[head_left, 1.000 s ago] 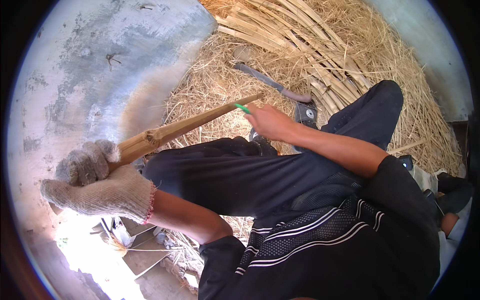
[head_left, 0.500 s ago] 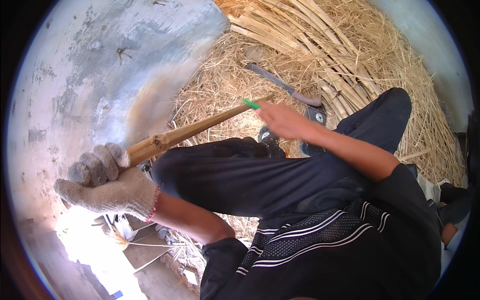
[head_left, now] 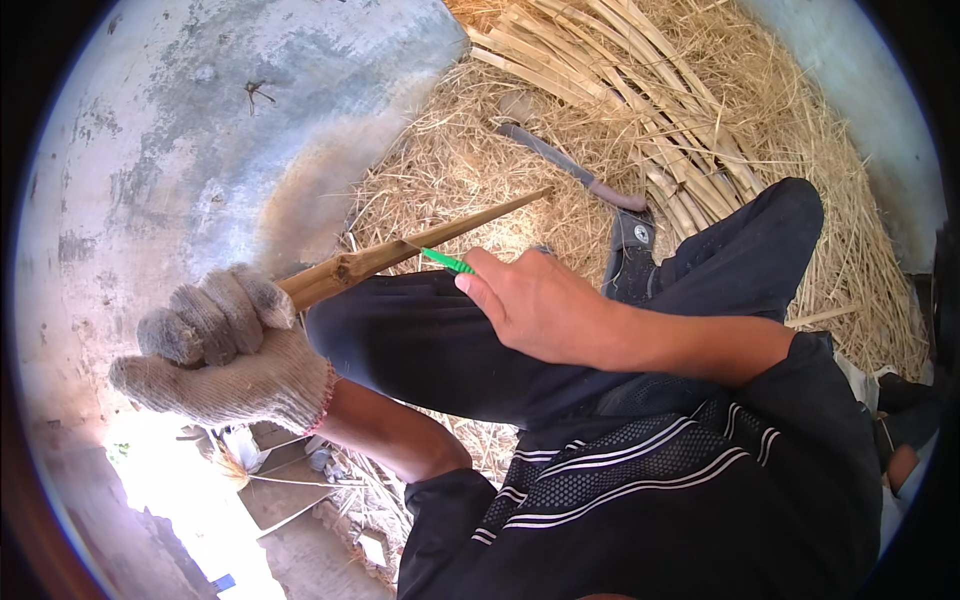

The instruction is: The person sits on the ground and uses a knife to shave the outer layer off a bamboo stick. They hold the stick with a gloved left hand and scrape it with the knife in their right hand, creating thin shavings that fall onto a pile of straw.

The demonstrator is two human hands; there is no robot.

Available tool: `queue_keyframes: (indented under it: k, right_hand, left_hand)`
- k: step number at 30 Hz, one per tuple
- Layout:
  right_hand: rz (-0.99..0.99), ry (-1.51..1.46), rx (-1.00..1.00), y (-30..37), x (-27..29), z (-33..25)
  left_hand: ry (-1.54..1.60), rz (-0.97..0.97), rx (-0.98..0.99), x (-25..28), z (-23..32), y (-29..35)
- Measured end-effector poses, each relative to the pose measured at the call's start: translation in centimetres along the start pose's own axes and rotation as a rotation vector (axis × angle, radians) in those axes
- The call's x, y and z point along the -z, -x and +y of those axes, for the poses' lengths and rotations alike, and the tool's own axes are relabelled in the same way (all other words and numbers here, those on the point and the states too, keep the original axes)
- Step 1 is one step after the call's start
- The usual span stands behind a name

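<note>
Head view: my left hand (head_left: 225,345), gloved, is wrapped tight round the thick end of a bamboo piece (head_left: 385,255). Bare right hand (head_left: 545,308) has thumb and fingers closed on a small green-handled tool (head_left: 447,262), front end at the piece's side between node (head_left: 346,270) and tip. Contact unclear, blade too fine to make out.

Piece slants up and right, held off the straw (head_left: 440,150), just beyond my bent leg (head_left: 430,345).

Progress, my read: partway. Far end already tapers to a thin point; node is a rough lump, looks untrimmed. Gripped end hidden, can't judge. Colour tan-brown, widest by my fist.

Pale split strips (head_left: 640,90) lie beyond; can't tell if worked. Long knife (head_left: 545,152) lies loose by my shoe (head_left: 630,255).
</note>
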State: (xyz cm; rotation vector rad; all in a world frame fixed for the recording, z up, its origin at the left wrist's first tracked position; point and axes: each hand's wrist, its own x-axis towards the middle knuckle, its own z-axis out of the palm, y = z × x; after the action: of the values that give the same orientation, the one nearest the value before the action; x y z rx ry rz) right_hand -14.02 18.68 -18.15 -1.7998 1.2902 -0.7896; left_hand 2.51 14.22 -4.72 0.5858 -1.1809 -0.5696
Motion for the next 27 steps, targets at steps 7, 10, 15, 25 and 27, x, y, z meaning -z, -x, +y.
queue_keyframes:
  k: [7, 10, 15, 25, 27]
  right_hand:
    - [0.003, 0.077, -0.099, -0.5, -0.3, 2.0]
    - [0.007, 0.084, -0.023, -0.3, 0.2, 1.1]
    - [0.131, 0.209, -0.092, -2.2, -2.2, 9.6]
    - [0.110, 0.429, -0.053, -3.6, -2.0, 14.1]
    - [0.004, 0.320, -0.139, -4.3, -2.0, 13.2]
  left_hand:
    - [-0.020, 0.063, 0.012, -0.4, 0.0, 0.2]
    - [-0.038, 0.058, -0.011, -0.1, 0.0, 0.1]
    - [-0.041, 0.000, -0.018, -0.5, -0.3, -0.6]
    - [-0.137, 0.039, -0.051, -1.1, -0.5, -0.7]
    - [-0.163, 0.068, -0.084, -1.6, -0.8, -1.0]
